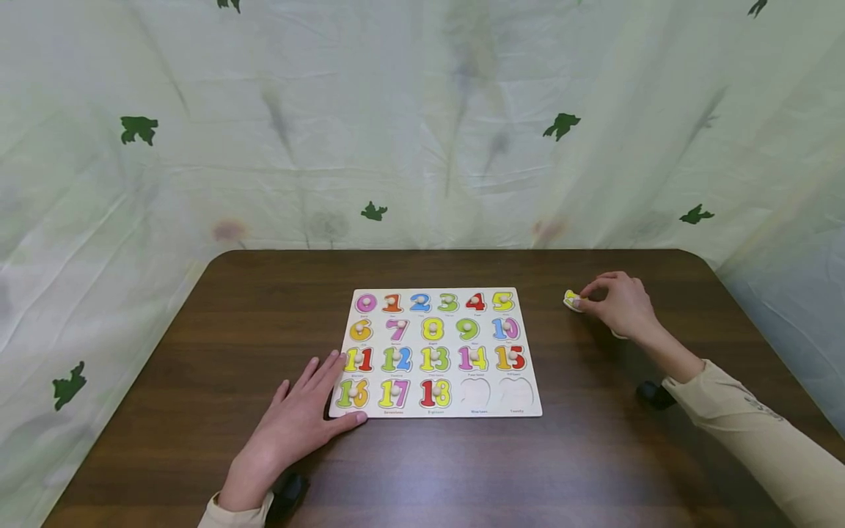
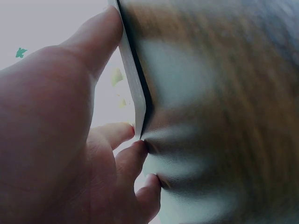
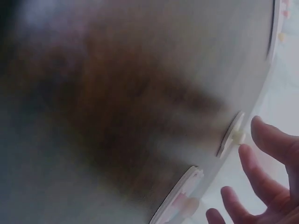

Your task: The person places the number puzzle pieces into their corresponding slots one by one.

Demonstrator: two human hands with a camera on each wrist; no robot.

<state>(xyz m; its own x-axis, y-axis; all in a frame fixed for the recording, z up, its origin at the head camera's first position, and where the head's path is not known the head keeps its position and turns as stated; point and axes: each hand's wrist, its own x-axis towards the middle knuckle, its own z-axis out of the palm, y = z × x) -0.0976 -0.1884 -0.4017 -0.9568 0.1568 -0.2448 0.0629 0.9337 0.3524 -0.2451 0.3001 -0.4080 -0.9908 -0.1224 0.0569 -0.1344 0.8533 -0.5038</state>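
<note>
A wooden number puzzle board [image 1: 508, 405] lies on the table, with numbers 0 to 18 in their slots. The recesses marked Nineteen and Twenty hold no pieces. My left hand [image 1: 297, 425] rests against the board's left edge, thumb at the near corner and fingers spread along the side. To the right of the board, a yellow number piece [image 1: 571, 300] with a small knob [image 3: 238, 136] lies on the table. At that knob, the thumb and index finger of my right hand [image 1: 620, 304] stand slightly apart. Another knobbed piece [image 3: 180, 200] lies beneath this hand, mostly hidden in the head view.
The dark wooden table [image 1: 449, 477] ends at a pale curtain [image 1: 422, 147] with green leaf shapes. Dark wrist devices sit under both wrists, the right one [image 1: 656, 394] close to the tabletop.
</note>
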